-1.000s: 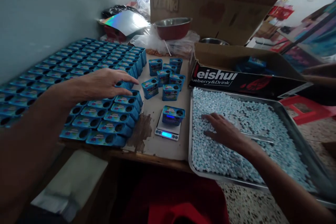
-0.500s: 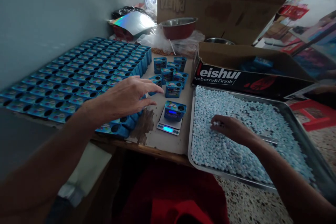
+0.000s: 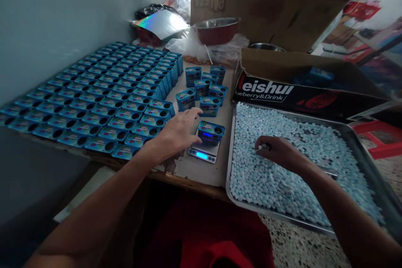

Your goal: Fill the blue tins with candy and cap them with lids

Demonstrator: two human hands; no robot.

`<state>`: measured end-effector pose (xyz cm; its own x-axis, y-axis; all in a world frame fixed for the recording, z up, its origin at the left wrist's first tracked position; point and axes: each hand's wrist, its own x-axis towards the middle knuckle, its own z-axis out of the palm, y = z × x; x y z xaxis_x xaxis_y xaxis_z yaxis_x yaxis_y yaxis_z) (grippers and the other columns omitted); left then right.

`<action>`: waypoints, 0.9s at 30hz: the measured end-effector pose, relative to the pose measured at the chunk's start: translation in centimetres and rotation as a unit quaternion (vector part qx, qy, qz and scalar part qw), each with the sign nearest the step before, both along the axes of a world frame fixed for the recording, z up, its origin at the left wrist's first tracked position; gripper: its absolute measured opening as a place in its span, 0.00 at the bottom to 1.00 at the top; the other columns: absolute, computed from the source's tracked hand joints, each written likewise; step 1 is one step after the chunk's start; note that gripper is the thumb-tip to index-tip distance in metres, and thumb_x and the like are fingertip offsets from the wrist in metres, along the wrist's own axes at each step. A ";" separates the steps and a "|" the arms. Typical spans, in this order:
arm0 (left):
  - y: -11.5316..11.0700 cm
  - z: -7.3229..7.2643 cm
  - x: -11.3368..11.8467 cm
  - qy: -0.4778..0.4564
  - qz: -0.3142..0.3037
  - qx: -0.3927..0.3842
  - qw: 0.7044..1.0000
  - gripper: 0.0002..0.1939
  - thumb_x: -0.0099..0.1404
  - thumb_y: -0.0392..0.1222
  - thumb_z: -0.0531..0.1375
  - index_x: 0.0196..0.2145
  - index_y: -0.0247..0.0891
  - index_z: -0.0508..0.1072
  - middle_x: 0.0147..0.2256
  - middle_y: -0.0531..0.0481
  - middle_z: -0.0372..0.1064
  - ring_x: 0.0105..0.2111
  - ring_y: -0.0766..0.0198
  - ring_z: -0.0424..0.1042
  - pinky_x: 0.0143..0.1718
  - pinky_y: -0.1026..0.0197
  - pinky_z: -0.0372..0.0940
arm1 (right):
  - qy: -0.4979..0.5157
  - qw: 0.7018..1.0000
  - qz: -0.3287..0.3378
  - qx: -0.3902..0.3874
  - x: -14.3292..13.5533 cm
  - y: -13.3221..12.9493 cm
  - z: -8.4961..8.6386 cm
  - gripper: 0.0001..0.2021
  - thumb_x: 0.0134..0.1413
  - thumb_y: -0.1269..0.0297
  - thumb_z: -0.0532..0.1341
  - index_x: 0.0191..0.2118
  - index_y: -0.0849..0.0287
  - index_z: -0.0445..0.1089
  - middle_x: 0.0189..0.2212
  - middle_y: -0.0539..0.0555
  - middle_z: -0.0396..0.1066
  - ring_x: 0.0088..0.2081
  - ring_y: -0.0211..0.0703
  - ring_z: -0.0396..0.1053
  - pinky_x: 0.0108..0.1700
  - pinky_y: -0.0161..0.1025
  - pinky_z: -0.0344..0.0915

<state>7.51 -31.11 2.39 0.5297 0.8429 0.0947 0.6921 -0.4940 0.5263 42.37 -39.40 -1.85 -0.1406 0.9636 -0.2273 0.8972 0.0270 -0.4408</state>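
Observation:
My left hand (image 3: 179, 132) is open, thumb and fingers apart, at the left side of a small blue printed tub (image 3: 211, 133). Whether the thumb touches it I cannot tell. The tub stands upright on a small digital scale (image 3: 201, 155) with a lit blue display. My right hand (image 3: 278, 153) is over a metal tray (image 3: 230, 192) spread with small pale blue candies (image 3: 270, 188). Its fingers are closed, with a few candies showing at their tips. A metal handle (image 3: 328, 171) shows beside the right wrist; its other end is hidden.
Rows of blue tubs (image 3: 103, 104) fill the left of the table. Several more tubs (image 3: 202, 88) stand behind the scale. Behind the tray is a black printed carton (image 3: 266, 90). A red bowl (image 3: 216, 33) sits at the back, before a large cardboard sheet (image 3: 266, 4).
My left hand has moved right and slightly down, to the tub on the scale. My right hand stays over the candies, with more of them showing at its fingertips.

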 end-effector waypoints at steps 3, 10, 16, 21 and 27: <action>-0.1 -1.3 1.0 -0.024 0.024 -0.046 0.998 0.37 0.52 0.36 0.71 0.58 0.41 0.64 0.56 0.43 0.69 0.56 0.52 0.70 0.58 0.51 0.66 | 0.035 0.999 -0.003 0.001 -1.2 0.4 0.8 0.07 0.56 0.60 0.61 0.38 0.55 0.74 0.26 0.48 0.72 0.26 0.38 0.65 0.31 0.35 0.57; -0.6 -2.9 1.1 -0.063 0.053 -0.102 0.991 0.34 0.52 0.41 0.70 0.56 0.43 0.68 0.53 0.45 0.72 0.54 0.49 0.72 0.54 0.49 0.68 | 0.093 0.989 0.097 0.065 -7.7 4.2 5.5 0.05 0.55 0.65 0.61 0.36 0.56 0.75 0.27 0.48 0.72 0.28 0.36 0.64 0.32 0.34 0.57; -0.8 -3.2 -0.9 -0.087 0.054 -0.093 0.990 0.31 0.58 0.46 0.67 0.58 0.42 0.66 0.56 0.44 0.69 0.50 0.51 0.74 0.50 0.50 0.70 | -0.020 0.974 0.201 0.106 -12.0 7.5 8.1 0.11 0.49 0.77 0.62 0.35 0.57 0.78 0.31 0.51 0.75 0.32 0.38 0.67 0.36 0.34 0.58; -0.6 -4.0 -1.1 -0.081 0.054 -0.092 0.991 0.34 0.57 0.46 0.69 0.59 0.43 0.65 0.57 0.45 0.66 0.49 0.52 0.74 0.47 0.53 0.70 | -0.049 0.967 0.232 0.092 -12.7 8.1 8.3 0.18 0.46 0.79 0.63 0.42 0.55 0.80 0.36 0.52 0.78 0.35 0.40 0.70 0.38 0.35 0.60; -2.0 -4.6 -2.0 -0.050 0.071 -0.091 0.992 0.18 0.63 0.36 0.61 0.51 0.39 0.69 0.51 0.44 0.71 0.46 0.56 0.74 0.47 0.56 0.69 | -0.013 0.966 0.236 0.103 -12.4 7.8 8.4 0.19 0.48 0.82 0.63 0.42 0.55 0.80 0.37 0.51 0.78 0.36 0.38 0.72 0.40 0.34 0.63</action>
